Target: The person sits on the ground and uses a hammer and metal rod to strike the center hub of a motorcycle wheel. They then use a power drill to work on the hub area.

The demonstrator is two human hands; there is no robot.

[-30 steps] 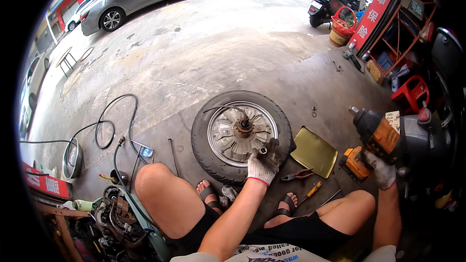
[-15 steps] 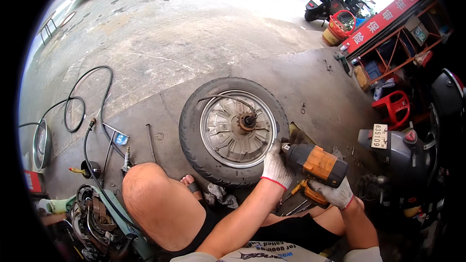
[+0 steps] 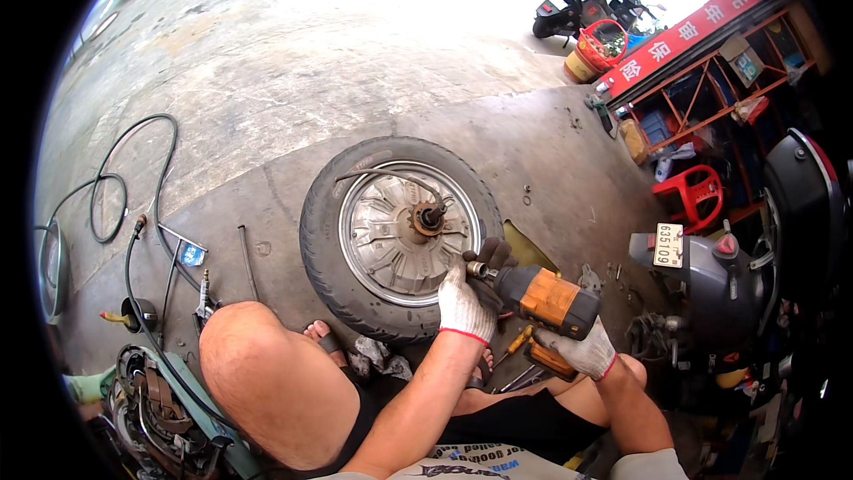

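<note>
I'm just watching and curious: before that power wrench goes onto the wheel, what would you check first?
1. Wheel lying flat on the concrete: ok.
2. Both hands on the impact wrench, left hand at its nose, right hand on the grip: ok.
3. Wrench tip lined up with the axle nut: not ok, it sits off toward the tyre's edge.
4. Socket seated on the tip: cannot tell, the left hand covers it.
5. Sandalled foot away from the tyre: not ok, it is right beside it.
</note>
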